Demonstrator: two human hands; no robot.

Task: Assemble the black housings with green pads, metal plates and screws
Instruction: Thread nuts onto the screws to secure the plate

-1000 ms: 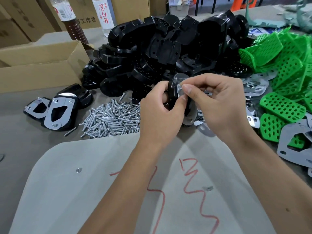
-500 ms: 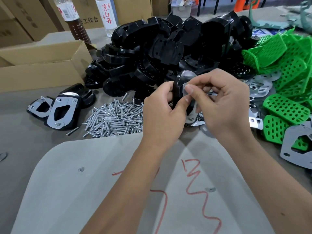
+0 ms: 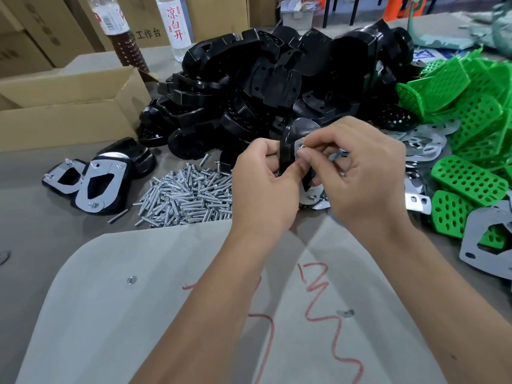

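My left hand [image 3: 266, 187] grips a black housing [image 3: 291, 139] held upright above the table, with a metal plate [image 3: 310, 194] laid against its face. My right hand [image 3: 360, 173] pinches a small screw [image 3: 302, 147] at the plate's top corner between thumb and forefinger. A heap of loose screws [image 3: 188, 194] lies just left of my hands. Black housings [image 3: 277, 79] are piled behind. Green perforated pads [image 3: 471, 128] and flat metal plates [image 3: 424, 145] lie at the right. Two finished housings [image 3: 94, 184] with plates and screws rest at the left.
An open cardboard box [image 3: 66, 106] stands at the back left, with two bottles [image 3: 177, 26] behind it. A grey sheet with red scribbles [image 3: 318, 300] covers the table's near side. More cartons line the back edge.
Both hands stay together on the housing and shift only slightly. The right fingertips have kept working at the plate's top corner.
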